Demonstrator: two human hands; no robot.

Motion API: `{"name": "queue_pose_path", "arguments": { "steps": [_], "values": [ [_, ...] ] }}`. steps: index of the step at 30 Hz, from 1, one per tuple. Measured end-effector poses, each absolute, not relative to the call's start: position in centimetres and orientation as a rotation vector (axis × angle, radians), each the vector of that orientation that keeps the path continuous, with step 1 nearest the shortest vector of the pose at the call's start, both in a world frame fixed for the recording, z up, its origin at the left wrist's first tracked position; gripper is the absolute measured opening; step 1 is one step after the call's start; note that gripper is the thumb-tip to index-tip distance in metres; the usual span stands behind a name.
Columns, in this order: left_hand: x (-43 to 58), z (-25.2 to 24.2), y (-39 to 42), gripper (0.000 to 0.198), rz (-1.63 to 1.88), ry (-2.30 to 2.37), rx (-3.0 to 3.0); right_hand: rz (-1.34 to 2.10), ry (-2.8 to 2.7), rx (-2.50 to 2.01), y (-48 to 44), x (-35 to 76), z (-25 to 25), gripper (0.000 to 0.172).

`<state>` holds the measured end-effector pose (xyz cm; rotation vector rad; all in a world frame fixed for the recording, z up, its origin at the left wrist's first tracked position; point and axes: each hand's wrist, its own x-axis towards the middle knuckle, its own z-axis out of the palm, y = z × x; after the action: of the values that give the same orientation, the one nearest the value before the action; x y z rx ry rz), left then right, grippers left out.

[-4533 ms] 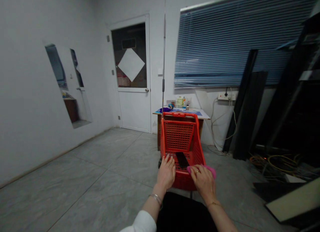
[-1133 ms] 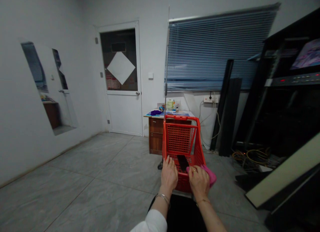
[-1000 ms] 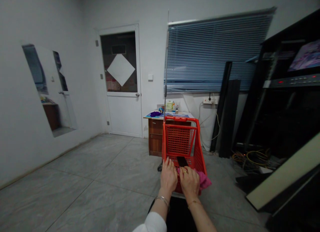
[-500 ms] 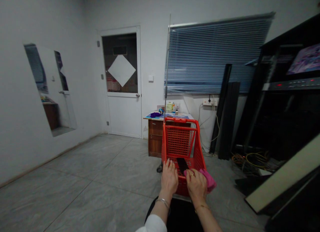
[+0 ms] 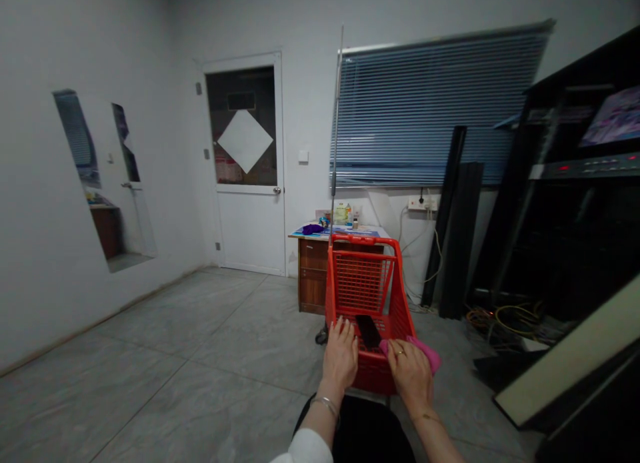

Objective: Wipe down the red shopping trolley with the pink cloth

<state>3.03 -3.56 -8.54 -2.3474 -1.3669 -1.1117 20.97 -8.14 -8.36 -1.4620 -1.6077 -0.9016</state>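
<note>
A red plastic shopping cart (image 5: 363, 278) stands in front of me, its handle at the far end. My left hand (image 5: 341, 353) is on the near left corner of its rim, fingers curling over the edge and the thumb hidden. Bunched in my right hand (image 5: 411, 372) is a pink cloth (image 5: 426, 355), pressed against the near rim towards the right corner. A dark phone-like slab (image 5: 369, 331) lies inside the cart between my hands.
Behind the cart is a wooden desk (image 5: 313, 276) with a purple cloth (image 5: 313, 229) and small bottles. A thin pole (image 5: 336, 130) rises by the cart's left side. Dark panels (image 5: 457, 250), cables (image 5: 515, 316) and a pale board (image 5: 565, 363) crowd the right.
My right hand has slid to the right along the near rim with the pink cloth. The left hand has stayed at its corner. The view has shifted slightly.
</note>
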Motion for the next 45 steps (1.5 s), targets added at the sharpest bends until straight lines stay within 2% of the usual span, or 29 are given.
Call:
{"name": "queue_pose_path", "arguments": {
  "steps": [7,16,25,34,41,45],
  "values": [
    [2.7,-8.5,-3.6,0.040,-1.134,-1.316,-2.316,-0.906,-1.581,-1.457,-7.4,15.8,-8.7,0.020],
    [2.8,-8.5,-3.6,0.040,-1.108,-1.345,-2.351,-0.902,-1.637,-1.462,-8.1,20.4,-8.3,0.019],
    [2.7,-8.9,-3.3,0.042,-1.161,-1.303,-2.336,-0.869,-1.605,-1.439,-7.4,15.6,-8.4,0.019],
    [3.0,-8.9,-3.4,0.041,-1.160,-1.345,-2.343,-0.918,-1.628,-1.453,-8.2,20.9,-8.2,0.020],
    [3.1,-8.9,-3.3,0.043,-1.179,-1.324,-2.326,-0.909,-1.529,-1.484,-7.6,15.5,-8.5,0.017],
    [2.5,-8.6,-3.2,0.042,-1.106,-1.325,-2.351,-0.866,-1.622,-1.432,-7.6,16.0,-8.4,0.017]
  ]
}}
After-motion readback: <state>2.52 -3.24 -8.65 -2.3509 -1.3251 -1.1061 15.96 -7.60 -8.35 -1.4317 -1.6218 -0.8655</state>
